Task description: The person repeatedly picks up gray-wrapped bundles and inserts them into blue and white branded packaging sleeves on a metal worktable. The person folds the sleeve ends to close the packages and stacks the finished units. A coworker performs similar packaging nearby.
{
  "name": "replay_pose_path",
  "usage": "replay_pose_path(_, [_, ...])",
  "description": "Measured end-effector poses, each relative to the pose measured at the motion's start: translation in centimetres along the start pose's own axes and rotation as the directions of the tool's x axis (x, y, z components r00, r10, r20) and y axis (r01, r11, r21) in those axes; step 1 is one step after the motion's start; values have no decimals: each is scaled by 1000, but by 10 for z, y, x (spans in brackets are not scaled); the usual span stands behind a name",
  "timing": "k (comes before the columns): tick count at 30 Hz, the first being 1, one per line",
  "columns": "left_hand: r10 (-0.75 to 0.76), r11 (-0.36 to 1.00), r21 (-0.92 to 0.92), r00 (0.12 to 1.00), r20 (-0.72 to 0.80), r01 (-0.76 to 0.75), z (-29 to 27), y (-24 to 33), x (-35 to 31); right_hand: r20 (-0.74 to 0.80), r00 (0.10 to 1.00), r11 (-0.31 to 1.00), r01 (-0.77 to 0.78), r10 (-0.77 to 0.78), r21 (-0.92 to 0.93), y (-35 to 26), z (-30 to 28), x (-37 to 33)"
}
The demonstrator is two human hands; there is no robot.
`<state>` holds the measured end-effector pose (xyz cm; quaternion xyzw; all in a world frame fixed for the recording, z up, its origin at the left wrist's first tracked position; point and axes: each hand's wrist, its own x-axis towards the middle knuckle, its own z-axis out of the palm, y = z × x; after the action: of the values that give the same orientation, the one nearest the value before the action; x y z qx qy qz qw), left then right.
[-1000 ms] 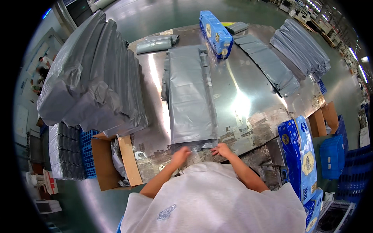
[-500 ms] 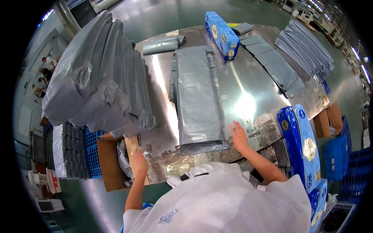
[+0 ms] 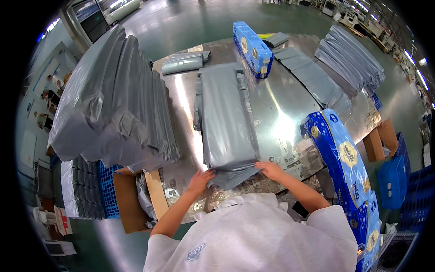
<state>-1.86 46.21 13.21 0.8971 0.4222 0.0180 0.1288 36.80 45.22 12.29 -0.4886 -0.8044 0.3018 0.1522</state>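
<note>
A long grey plastic mailing bag (image 3: 228, 118) lies lengthwise on the metal table in front of me, bulging with something I cannot see. Its near end is bunched up close to my body. At that end's left corner my left hand (image 3: 199, 181) is closed on the plastic. The right corner is pinched by my right hand (image 3: 270, 171). More grey bags (image 3: 198, 104) lie flat beneath it, their edges showing along its sides.
Full grey bags (image 3: 104, 99) are piled high at left, above an open cardboard box (image 3: 129, 201). A blue tissue pack (image 3: 253, 50) stands at the far side. More blue packs (image 3: 346, 158) are at right. Flat grey bags (image 3: 312, 79) and another bag stack (image 3: 349, 59) lie far right.
Both hands have come inward from beside the bag and taken hold of its near end, which is now gathered. The blue pack at right appears shifted slightly toward the table.
</note>
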Motion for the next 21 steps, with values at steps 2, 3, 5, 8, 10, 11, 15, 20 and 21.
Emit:
replay_pose_path(2, [-286, 820, -470, 945, 158, 327, -15, 9, -5, 56, 951, 919, -307, 303, 249, 5, -13, -7])
replay_pose_path(3, [-377, 748, -484, 890, 255, 455, -17, 11, -3, 115, 893, 821, -445, 435, 356, 10, -17, -9])
replay_pose_path(5, [-517, 562, -469, 732, 444, 681, -19, 18, 5, 135, 838, 639, -498, 529, 586, 32, -7, -12])
replay_pose_path(8, [-471, 39, -845, 755, 455, 534, 82, 13, 14, -9, 785, 516, -399, 620, 758, 65, 52, 1])
replay_pose_path(10, [-618, -146, -882, 655, 435, 449, 130, 14, 37, -174, 742, 629, -391, 647, 671, 82, 75, 24])
replay_pose_path(11, [-671, -230, -888, 596, 441, 399, 136, 20, 45, -253, 716, 710, -454, 650, 539, 85, 82, 31])
replay_pose_path(15, [-733, 11, -821, 563, 381, 571, 116, 31, 73, -234, 724, 651, -368, 649, 664, 103, 87, 52])
replay_pose_path(20, [-521, -597, -793, 692, 500, 124, 94, 39, 83, 253, 858, -9, -278, 448, 960, 50, 41, 79])
replay_pose_path(21, [-469, -621, -764, 696, 543, 178, 75, 46, 82, 327, 849, 17, -367, 415, 930, 37, 21, 76])
